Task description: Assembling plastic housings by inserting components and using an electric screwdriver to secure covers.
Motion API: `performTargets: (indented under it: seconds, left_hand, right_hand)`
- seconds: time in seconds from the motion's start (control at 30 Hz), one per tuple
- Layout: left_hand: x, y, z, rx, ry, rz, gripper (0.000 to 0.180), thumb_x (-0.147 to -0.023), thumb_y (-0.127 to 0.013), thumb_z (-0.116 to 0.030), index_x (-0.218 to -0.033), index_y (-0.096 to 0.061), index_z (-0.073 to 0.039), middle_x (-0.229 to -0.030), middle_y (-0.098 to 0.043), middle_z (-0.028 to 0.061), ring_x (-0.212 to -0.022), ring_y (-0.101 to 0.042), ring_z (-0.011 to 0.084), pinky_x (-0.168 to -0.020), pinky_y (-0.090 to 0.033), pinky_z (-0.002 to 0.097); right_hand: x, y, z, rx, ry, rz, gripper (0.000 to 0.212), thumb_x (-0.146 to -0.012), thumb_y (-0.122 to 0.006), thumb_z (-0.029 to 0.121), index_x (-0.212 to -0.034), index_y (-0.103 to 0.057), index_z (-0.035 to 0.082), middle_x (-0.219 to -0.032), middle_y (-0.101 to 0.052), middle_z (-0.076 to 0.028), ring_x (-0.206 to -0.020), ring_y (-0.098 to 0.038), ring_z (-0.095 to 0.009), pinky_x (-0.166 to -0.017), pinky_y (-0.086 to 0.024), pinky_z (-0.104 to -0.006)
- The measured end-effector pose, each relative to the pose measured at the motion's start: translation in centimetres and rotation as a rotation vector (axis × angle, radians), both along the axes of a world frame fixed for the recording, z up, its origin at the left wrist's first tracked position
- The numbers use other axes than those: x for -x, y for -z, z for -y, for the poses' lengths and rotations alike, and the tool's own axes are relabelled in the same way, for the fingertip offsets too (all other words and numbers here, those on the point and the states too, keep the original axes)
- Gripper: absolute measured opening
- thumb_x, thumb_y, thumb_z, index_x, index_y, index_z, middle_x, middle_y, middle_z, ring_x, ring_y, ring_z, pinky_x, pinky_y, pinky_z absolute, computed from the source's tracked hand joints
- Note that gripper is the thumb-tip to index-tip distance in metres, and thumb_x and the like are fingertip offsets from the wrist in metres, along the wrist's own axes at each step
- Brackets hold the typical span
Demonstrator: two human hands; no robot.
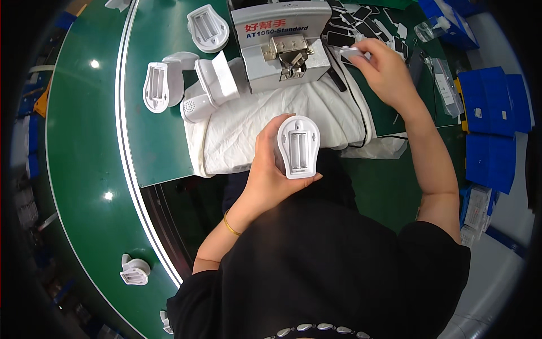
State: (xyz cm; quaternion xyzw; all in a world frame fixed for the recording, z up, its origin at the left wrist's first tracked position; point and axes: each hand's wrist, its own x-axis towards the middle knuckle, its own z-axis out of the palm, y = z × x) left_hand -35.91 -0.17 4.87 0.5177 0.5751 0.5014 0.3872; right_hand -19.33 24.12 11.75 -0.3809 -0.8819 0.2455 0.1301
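My left hand [271,161] is closed around a white plastic device [298,148], its battery compartment facing up without a cover, showing metal contacts and no batteries. Up at the right, the fingers of my right hand [385,70] are bent round a small white piece [351,53], whose kind I cannot make out. It is beside a pile of flat black and white parts [361,25]. Between my hands, farther off, stands a grey bench machine [288,45] with a metal mechanism on its front.
More white devices [210,93] stand left of the machine on a white cloth [271,113] and the green bench. Blue bins [486,99] stand at the right. Beyond a white rail, a green belt [84,141] carries another white device [134,270]. A black cable [354,93] crosses the cloth.
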Motion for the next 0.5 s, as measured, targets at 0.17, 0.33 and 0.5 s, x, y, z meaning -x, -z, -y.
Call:
performTargets:
  seconds: [0.17,0.33,0.5]
  left_hand:
    - [-0.2,0.1,-0.1,-0.003,-0.063,-0.023,0.110,-0.059,-0.094,-0.015,-0.147,-0.029,-0.007,-0.140,-0.044,0.0159,-0.128,-0.045,0.0351,-0.108,-0.039,0.0434]
    - [-0.2,0.4,0.1,0.090,-0.071,0.054,0.109,-0.058,-0.095,-0.017,-0.146,-0.031,-0.007,-0.138,-0.045,0.0161,-0.126,-0.046,0.0354,-0.105,-0.042,0.0435]
    - [0.1,0.4,0.0,0.021,-0.021,-0.094,0.112,-0.060,-0.094,-0.012,-0.147,-0.025,-0.004,-0.135,-0.045,0.0140,-0.122,-0.052,0.0248,-0.101,-0.046,0.0372]
  right_hand:
    - [0.4,-1.1,10.0,0.695,-0.210,-0.616,0.038,-0.091,-0.062,-0.006,-0.128,-0.057,0.000,-0.099,-0.065,-0.005,-0.084,-0.062,-0.006,-0.064,-0.048,-0.0188]
    - [1.2,0.8,12.6,0.832,-0.204,-0.591,0.034,-0.094,-0.059,-0.004,-0.128,-0.057,0.000,-0.099,-0.066,-0.004,-0.080,-0.061,-0.004,-0.060,-0.047,-0.0179]
    - [1.0,1.6,12.8,0.868,-0.178,-0.500,0.036,-0.094,-0.061,-0.001,-0.130,-0.057,0.001,-0.097,-0.067,-0.002,-0.074,-0.059,-0.003,-0.059,-0.046,-0.0174]
